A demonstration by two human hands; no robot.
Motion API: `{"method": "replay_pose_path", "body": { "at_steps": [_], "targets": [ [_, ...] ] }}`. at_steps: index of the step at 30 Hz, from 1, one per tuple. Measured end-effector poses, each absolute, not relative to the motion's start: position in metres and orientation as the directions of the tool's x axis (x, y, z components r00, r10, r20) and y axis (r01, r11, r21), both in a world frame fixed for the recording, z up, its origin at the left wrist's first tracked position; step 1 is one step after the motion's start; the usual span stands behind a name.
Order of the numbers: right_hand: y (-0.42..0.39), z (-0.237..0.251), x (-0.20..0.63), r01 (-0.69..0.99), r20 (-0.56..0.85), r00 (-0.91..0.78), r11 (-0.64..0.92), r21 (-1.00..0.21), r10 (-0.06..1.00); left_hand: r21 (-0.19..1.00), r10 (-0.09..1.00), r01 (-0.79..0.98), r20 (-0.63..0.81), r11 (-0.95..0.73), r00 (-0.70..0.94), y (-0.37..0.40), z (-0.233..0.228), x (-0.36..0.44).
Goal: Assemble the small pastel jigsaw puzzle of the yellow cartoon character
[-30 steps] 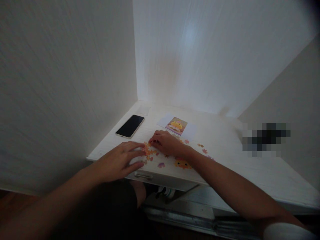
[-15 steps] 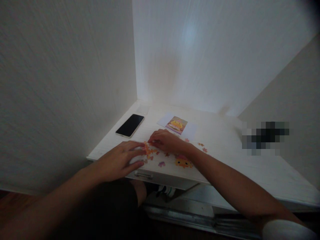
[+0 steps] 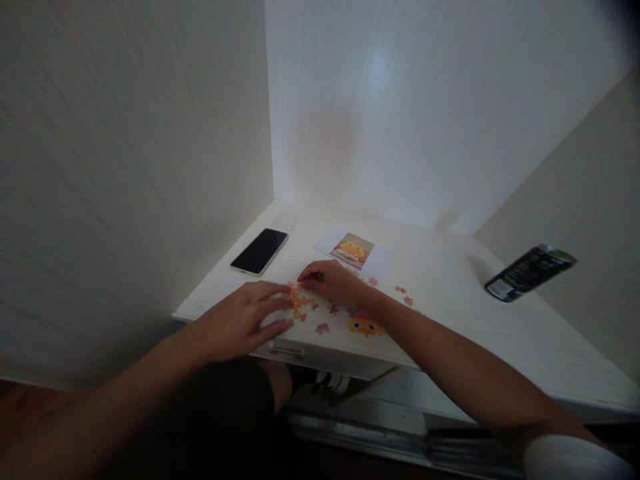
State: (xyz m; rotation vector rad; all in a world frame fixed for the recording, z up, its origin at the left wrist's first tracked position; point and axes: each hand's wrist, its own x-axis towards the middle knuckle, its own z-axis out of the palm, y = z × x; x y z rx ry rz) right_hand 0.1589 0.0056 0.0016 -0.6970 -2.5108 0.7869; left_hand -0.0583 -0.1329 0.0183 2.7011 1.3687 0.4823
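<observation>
Loose puzzle pieces (image 3: 301,305) lie scattered near the front edge of the white surface (image 3: 450,313). The left hand (image 3: 239,321) rests flat, fingers spread, touching them. The right hand (image 3: 331,280) seems to pinch one piece, though dimness hides it. They look light, thin, stiff, and best taken by their edges.

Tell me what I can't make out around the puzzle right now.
Head view only:
- Pieces under the left hand and right hand: covered by palms and fingers.
- Whether the right fingertips pinch a piece: too small, dim.
- Can label: too small to read.
- Reference picture: detail too small.
- Phone screen: dark.
</observation>
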Motion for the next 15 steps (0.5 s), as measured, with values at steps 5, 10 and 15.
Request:
{"method": "replay_pose_path", "body": {
  "at_steps": [5,10,15],
  "targets": [
    [0.0013,0.004,0.1543,0.375,0.212,-0.76,0.682,-0.628,0.614,0.221,0.795,0.767,0.261,-0.602,0.548,-0.1319,0.0198,-0.0564],
    [0.0025,0.0008,0.1499,0.401,0.23,-0.731,0.677,-0.618,0.643,0.197,0.792,0.772,0.247,-0.605,0.558,-0.1308,0.0191,-0.0566],
    [0.0002,0.0025,0.1488,0.422,0.245,-0.753,0.734,-0.532,0.61,0.196,0.785,0.766,0.266,-0.613,0.56,-0.1303,0.0192,-0.0559]
  ]
}}
